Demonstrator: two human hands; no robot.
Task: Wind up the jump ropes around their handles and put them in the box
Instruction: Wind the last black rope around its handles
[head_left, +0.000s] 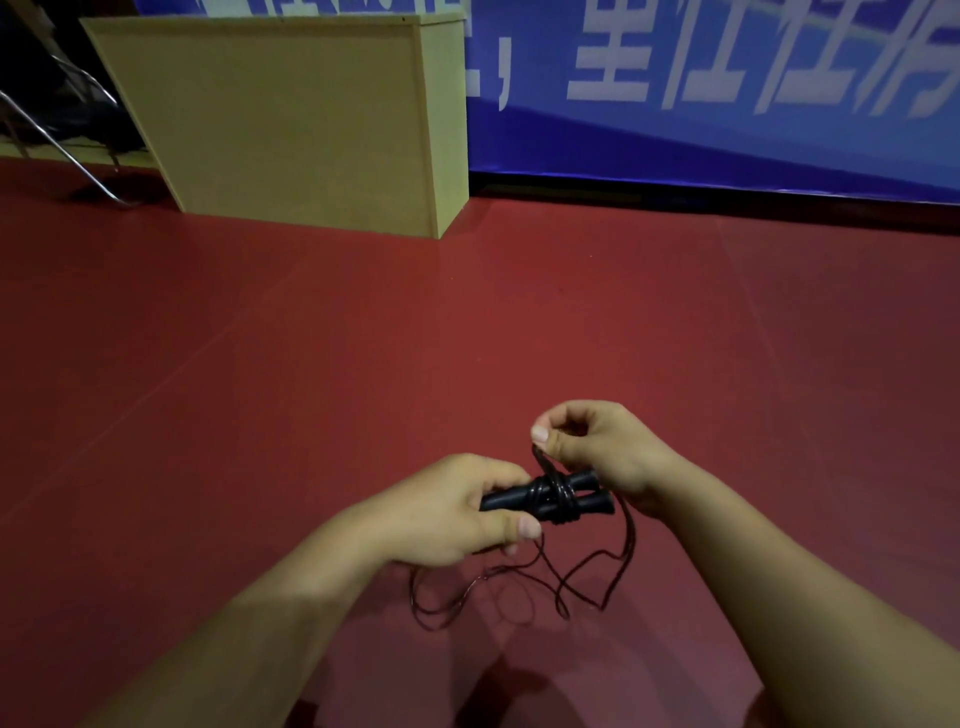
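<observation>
Two black jump-rope handles (589, 492) lie side by side, and my left hand (447, 512) grips them at their left end. A few turns of thin black rope (555, 498) circle the middle of the pair. My right hand (597, 447) pinches the rope just above the handles between thumb and fingers. The loose rest of the rope (519, 587) hangs down in tangled loops under both hands, above the red floor. No box for the ropes shows in this view.
A tall tan wooden cabinet (291, 119) stands on the red floor (260, 364) at the back left. A metal chair frame (67, 135) is at the far left. A blue banner (727, 93) with white characters covers the back wall.
</observation>
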